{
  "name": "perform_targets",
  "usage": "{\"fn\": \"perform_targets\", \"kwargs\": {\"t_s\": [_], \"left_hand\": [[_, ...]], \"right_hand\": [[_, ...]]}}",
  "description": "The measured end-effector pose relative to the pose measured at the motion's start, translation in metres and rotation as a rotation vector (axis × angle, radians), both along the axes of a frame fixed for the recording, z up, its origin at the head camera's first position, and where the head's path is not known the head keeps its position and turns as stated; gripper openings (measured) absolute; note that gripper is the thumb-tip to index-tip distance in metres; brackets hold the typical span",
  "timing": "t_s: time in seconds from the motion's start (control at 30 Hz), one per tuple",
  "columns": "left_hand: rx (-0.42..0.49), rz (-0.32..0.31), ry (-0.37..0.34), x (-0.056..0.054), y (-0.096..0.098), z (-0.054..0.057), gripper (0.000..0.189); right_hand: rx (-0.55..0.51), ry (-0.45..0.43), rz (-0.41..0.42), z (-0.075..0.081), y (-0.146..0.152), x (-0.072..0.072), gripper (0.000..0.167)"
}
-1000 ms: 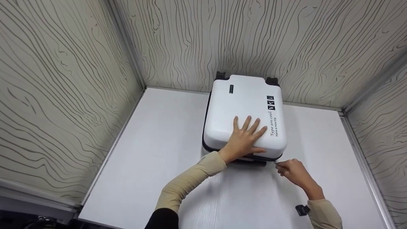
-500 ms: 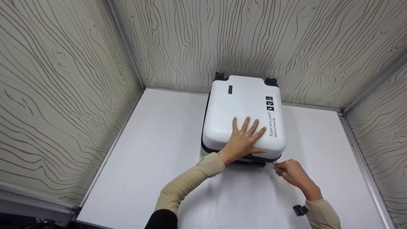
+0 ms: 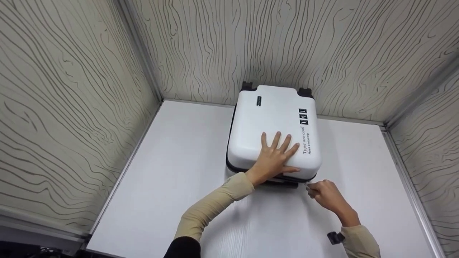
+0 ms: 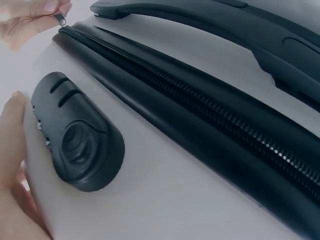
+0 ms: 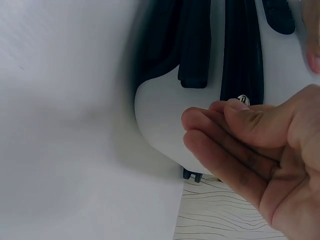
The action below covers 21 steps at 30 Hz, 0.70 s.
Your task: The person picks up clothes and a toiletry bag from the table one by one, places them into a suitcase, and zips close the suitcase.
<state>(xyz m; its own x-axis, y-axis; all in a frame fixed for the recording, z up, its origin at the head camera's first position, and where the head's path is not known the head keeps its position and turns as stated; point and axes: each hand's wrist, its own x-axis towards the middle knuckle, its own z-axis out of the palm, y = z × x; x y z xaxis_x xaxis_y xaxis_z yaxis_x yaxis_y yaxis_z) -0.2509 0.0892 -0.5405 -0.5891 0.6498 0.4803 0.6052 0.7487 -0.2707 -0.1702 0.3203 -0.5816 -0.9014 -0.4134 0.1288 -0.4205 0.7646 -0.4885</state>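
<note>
A white hard-shell suitcase [image 3: 272, 114] lies flat on the white table, its wheels toward the back wall. My left hand [image 3: 272, 159] rests on the lid with fingers spread, close to the near edge. At the suitcase's near right corner, my right hand [image 3: 326, 195] pinches a small metal zipper pull [image 5: 243, 100] between thumb and index finger. The black zipper [image 4: 200, 100] runs along the near side, with rows of teeth showing. Beside it on the shell sits a black combination lock [image 4: 80, 132]. A black carry handle [image 4: 210, 25] lies across the zipper from the lock.
Wood-grain panels [image 3: 222, 43] stand behind the suitcase and at both sides. Bare white tabletop [image 3: 179, 143] extends left, right and in front of it. A small black device [image 3: 335, 238] is strapped at my right wrist.
My right hand has shifted slightly left along the suitcase's near edge with the zipper pull. My left hand stays spread on the lid.
</note>
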Motion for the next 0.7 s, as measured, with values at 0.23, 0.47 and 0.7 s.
{"fn": "perform_targets", "kwargs": {"t_s": [0.23, 0.47, 0.7], "left_hand": [[-0.007, 0.014, -0.011, 0.002, 0.002, 0.0, 0.082], [0.001, -0.01, -0.024, 0.003, 0.004, -0.001, 0.083], [0.041, -0.016, -0.019, 0.001, -0.002, -0.001, 0.083]], "right_hand": [[-0.036, 0.044, 0.113, -0.004, -0.032, -0.008, 0.027], [-0.107, 0.042, 0.168, -0.011, -0.049, -0.011, 0.025], [-0.112, 0.094, 0.154, -0.014, -0.058, -0.009, 0.025]]}}
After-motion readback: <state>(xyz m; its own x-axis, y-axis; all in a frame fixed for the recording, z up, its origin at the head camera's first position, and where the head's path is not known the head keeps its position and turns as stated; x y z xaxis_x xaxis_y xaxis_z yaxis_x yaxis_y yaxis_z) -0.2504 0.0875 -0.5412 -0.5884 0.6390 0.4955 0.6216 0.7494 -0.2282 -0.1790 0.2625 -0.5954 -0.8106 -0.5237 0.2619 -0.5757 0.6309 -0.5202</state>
